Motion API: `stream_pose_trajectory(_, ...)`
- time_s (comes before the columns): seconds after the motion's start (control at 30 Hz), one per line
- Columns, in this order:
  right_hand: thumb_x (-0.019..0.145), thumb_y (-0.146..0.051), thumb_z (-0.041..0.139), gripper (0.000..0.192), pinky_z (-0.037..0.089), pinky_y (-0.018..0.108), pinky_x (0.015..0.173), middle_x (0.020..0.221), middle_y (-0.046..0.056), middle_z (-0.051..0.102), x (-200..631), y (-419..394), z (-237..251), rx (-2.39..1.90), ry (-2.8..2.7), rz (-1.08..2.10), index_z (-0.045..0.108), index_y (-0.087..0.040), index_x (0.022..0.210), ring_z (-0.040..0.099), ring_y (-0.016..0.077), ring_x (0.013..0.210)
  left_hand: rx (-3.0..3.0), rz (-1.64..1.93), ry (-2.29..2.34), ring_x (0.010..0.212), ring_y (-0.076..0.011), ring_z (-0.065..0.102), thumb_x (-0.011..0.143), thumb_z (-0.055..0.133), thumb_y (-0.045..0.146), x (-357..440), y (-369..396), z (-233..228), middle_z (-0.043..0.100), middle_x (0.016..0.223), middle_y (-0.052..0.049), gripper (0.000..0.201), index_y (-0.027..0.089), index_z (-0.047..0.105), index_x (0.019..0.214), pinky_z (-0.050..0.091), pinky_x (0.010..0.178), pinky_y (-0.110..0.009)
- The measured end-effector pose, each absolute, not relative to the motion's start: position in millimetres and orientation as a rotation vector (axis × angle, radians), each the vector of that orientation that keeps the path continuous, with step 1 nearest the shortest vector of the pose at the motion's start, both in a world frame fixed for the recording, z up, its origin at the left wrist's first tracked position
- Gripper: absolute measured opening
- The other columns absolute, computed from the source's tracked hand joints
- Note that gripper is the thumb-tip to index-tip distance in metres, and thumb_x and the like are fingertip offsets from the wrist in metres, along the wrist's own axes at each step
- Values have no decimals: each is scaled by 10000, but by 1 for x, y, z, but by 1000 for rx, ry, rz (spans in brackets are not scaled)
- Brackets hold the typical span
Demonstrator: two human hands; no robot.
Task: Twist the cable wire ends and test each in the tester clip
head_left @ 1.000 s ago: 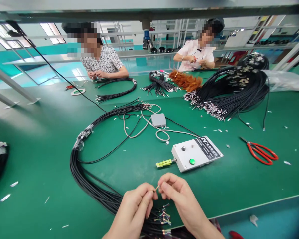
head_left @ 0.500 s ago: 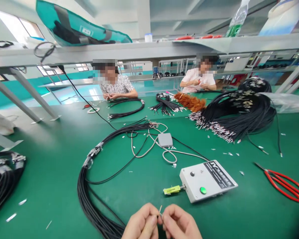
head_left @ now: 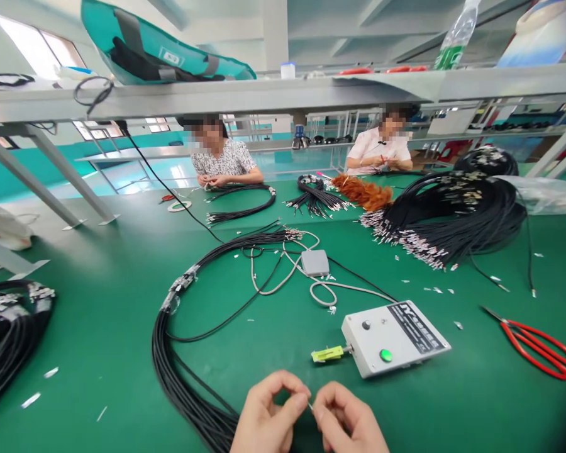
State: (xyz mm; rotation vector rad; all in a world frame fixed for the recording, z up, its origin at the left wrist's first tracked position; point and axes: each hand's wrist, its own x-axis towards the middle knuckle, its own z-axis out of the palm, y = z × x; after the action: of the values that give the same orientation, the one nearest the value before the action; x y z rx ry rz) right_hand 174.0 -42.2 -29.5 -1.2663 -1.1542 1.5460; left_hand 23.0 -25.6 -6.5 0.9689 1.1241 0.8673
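Observation:
At the bottom edge, my left hand (head_left: 266,418) and my right hand (head_left: 346,421) meet fingertip to fingertip, both pinching the thin metal end of one wire (head_left: 310,407). A thick bundle of black cables (head_left: 170,371) curves from under my left hand up toward the table's middle. Just beyond my fingers sits a white tester box (head_left: 393,336) with a green button and a yellow-green connector (head_left: 326,354) sticking out of its left side.
Red-handled scissors (head_left: 538,343) lie at the right. A small grey pedal (head_left: 315,262) with grey cord sits mid-table. Big black cable bundles lie at the far right (head_left: 457,214) and left edge (head_left: 4,333). Two people work on cables across the green table (head_left: 99,302). A shelf runs overhead.
The view tilted up a second ago and has since steadied. My hands stay together at the bottom, and the wire end now shows lower between my fingertips.

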Motion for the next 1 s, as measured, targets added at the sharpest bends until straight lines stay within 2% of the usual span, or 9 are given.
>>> stream_pose_trajectory(0.07, 844, -488, 593, 338, 318, 222, 531, 587, -52, 435, 181, -44, -21, -1302, -1314, 1422, 531, -186, 708, 401, 102, 542, 1031, 854, 1188, 400, -65, 252, 750, 696, 569, 27, -29, -5, 333, 458, 99, 407, 171, 620, 774, 194, 406, -200)
stream_pose_trajectory(0.2, 932, -357, 493, 248, 371, 233, 598, 701, -22, 527, 196, -46, -6, -1392, -1527, 1144, 558, -197, 753, 487, 127, 638, 1286, 893, 1266, 544, -108, 413, 820, 635, 429, 33, -30, 1, 509, 607, 19, 294, 153, 644, 718, 317, 500, -209)
stream_pose_trajectory(0.4, 988, -306, 469, 166, 359, 301, 710, 921, 19, 663, 208, -44, -1, -1322, -1933, 380, 604, -215, 1019, 577, 178, 781, 1264, 777, 1222, 506, -105, 349, 836, 570, 442, 34, -21, 2, 462, 573, 45, 296, 170, 568, 721, 278, 474, -215)
stream_pose_trajectory(0.5, 1005, -279, 439, 236, 305, 316, 669, 794, -3, 655, 206, -37, 3, -1200, -2149, 104, 608, -207, 857, 550, 173, 707, 1356, 723, 1202, 529, -118, 375, 863, 533, 413, 34, -20, 5, 447, 575, 46, 282, 180, 549, 706, 310, 509, -224)
stream_pose_trajectory(0.6, 1014, -249, 419, 318, 268, 321, 641, 694, -21, 627, 211, -28, 8, -1108, -2258, -17, 586, -206, 746, 510, 158, 635, 1569, 713, 1242, 599, -141, 439, 893, 497, 355, 34, -20, 9, 504, 626, 18, 268, 182, 557, 697, 352, 588, -242)
stream_pose_trajectory(0.83, 967, -146, 497, 148, 309, 345, 768, 968, 40, 712, 233, 1, 0, -1243, -2295, -261, 641, -163, 997, 583, 198, 899, 1549, 715, 1338, 578, -149, 449, 880, 478, 361, 38, 0, 7, 476, 602, 31, 247, 192, 546, 712, 343, 560, -241)
stream_pose_trajectory(1.0, 886, -125, 626, 110, 303, 364, 773, 934, 50, 707, 231, 12, -8, -1319, -2411, -361, 649, -159, 989, 583, 212, 890, 1499, 741, 1379, 541, -142, 441, 843, 506, 387, 41, 14, 5, 488, 574, 34, 247, 189, 556, 704, 330, 530, -234)
